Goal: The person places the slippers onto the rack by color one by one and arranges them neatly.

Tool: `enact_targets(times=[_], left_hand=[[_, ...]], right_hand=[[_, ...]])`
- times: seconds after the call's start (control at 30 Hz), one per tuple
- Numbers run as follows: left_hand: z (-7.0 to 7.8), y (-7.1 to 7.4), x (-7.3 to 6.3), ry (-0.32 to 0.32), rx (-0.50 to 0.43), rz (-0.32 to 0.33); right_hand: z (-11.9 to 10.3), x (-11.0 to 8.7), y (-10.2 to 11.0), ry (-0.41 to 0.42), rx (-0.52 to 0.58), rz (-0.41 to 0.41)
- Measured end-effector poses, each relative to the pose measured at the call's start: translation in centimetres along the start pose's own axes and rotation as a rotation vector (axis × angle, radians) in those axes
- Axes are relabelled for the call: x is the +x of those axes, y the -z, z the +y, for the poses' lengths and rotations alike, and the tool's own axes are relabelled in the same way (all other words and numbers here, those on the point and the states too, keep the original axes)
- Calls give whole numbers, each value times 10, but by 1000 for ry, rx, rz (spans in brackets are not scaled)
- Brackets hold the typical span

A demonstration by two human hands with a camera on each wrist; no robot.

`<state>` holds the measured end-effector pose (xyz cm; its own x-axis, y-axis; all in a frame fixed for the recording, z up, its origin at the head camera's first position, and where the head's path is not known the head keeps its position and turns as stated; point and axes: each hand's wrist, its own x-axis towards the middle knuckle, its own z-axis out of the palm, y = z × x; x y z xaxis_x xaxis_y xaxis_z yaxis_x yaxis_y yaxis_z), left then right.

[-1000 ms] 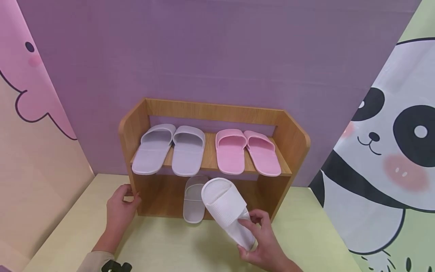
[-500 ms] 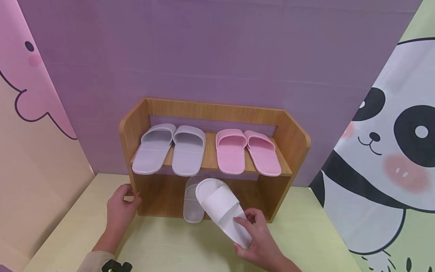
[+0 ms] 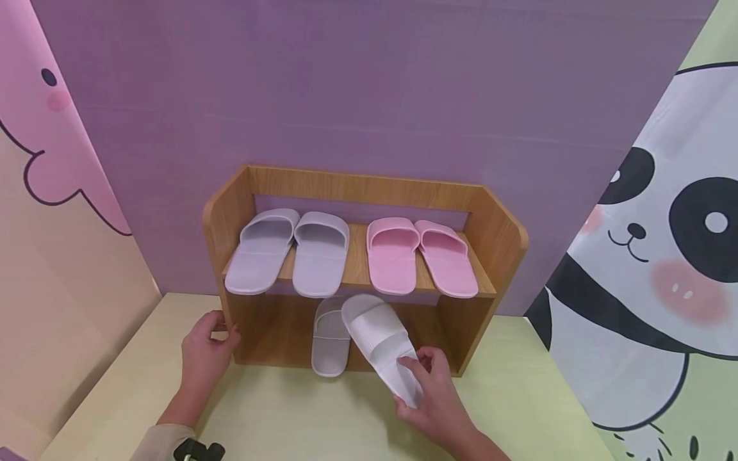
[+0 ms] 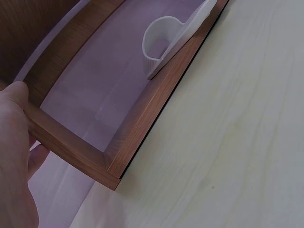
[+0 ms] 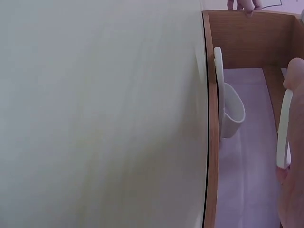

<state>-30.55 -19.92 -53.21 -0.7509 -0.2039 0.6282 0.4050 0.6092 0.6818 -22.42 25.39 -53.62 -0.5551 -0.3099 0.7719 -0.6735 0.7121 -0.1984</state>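
A wooden two-tier shoe rack [image 3: 369,184] stands against the purple wall. My left hand [image 3: 204,352] grips the edge of its left side panel [image 4: 71,145], thumb on the inner face. My right hand [image 3: 438,400] pinches a white slipper [image 3: 377,336] by its heel end, thumb on the insole. That slipper is tilted, its toe end before the lower shelf's opening; in the right wrist view only a thin edge of it shows. Another white slipper [image 3: 331,349], looking greyish in shade, lies on the lower shelf, toe inward, partly hidden by the held one.
On the upper shelf sit a pair of lilac slippers [image 3: 319,256] at left and a pair of pink slippers [image 3: 392,259] at right. The pale wooden table [image 3: 277,410] extends in front of the rack. A panda-printed panel [image 3: 651,307] borders the right side.
The white slipper in my right hand first shifts slightly left, then moves forward and a little right toward the lower shelf. My left hand stays on the rack's side panel.
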Motion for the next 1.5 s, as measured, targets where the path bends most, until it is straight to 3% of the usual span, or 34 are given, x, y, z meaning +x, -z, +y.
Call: enact_targets(times=[0.57, 1.23, 1.5], left_hand=[[-1, -1, -1, -3, 0, 0], [1, 0, -1, -9, -2, 6], [2, 0, -1, -6, 5, 6]], right_hand=[[6, 8, -17, -199, -77, 52], [0, 26, -37, -500, -86, -60], [-6, 34, -44, -545, -59, -51]])
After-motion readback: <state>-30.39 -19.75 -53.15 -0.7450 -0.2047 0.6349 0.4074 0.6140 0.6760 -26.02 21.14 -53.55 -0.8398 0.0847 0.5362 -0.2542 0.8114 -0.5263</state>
